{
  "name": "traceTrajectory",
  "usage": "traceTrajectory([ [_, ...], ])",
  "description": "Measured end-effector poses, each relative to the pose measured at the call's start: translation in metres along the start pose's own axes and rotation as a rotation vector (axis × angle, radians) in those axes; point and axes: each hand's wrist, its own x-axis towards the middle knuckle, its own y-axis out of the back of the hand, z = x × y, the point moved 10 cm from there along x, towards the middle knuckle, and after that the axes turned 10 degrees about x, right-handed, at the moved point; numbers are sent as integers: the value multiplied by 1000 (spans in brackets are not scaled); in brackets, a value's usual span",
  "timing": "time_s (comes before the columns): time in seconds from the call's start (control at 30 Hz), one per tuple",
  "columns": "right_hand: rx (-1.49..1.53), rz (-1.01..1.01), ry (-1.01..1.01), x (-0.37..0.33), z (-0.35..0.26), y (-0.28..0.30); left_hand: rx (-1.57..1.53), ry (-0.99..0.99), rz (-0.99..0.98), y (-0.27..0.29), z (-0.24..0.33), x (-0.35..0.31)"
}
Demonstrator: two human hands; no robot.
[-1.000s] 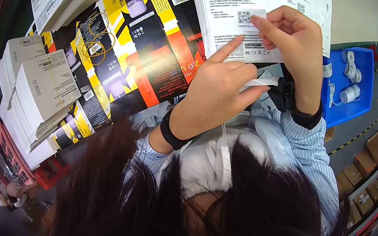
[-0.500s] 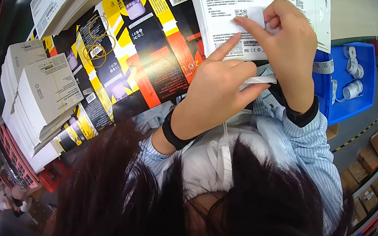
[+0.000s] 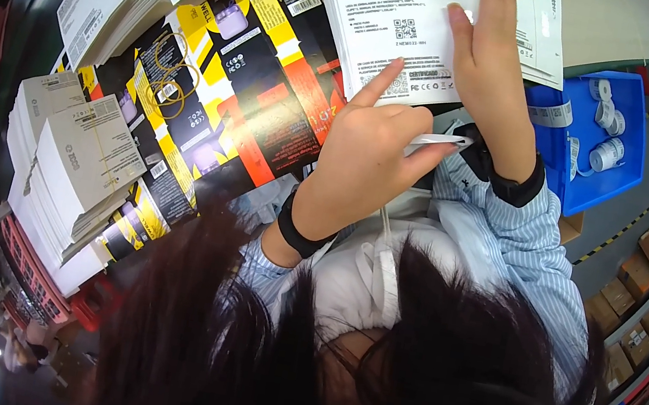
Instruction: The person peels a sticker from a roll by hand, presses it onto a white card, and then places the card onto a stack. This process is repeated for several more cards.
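Note:
A thick stack of white printed cards point(image 3: 370, 34) lies at the top middle. The top card shows text lines and square codes. My left hand point(image 3: 374, 138) rests by the near edge of the stack, index finger stretched onto the top card. Between its thumb and the bent fingers it grips a white label strip point(image 3: 421, 140). Over the right edge of the stack is my right hand point(image 3: 489, 63), fingers straight and thumb apart, with nothing seen in it; its fingertips run up to the picture's upper edge. More white printed cards point(image 3: 542, 33) lie under and beyond my right hand.
On the left stand stacks of white cards point(image 3: 95, 10) and grey-white boxes or cards point(image 3: 89, 146). Black, yellow and red printed packaging sheets point(image 3: 268, 129) cover the table, with rubber bands point(image 3: 178, 79) on them. A blue bin point(image 3: 558, 169) with label rolls point(image 3: 606, 153) sits at right.
My right hand has let go of the small white piece it pinched over the top card and moved up, its fingers straightening. A square code now shows there. My left hand stays almost still.

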Motion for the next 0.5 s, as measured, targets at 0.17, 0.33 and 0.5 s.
traceTrajectory([
  [0.17, 294, 37, 76, -7, -7, 17, -162, -5, -104, 5, -3, -1],
  [0.33, 139, -406, 283, -37, -42, 6, -431, 36, -154, 28, -7, -12],
  [0.5, 100, -131, 493, -44, -34, 55, -474, 17, -159, 39, 1, -10],
])
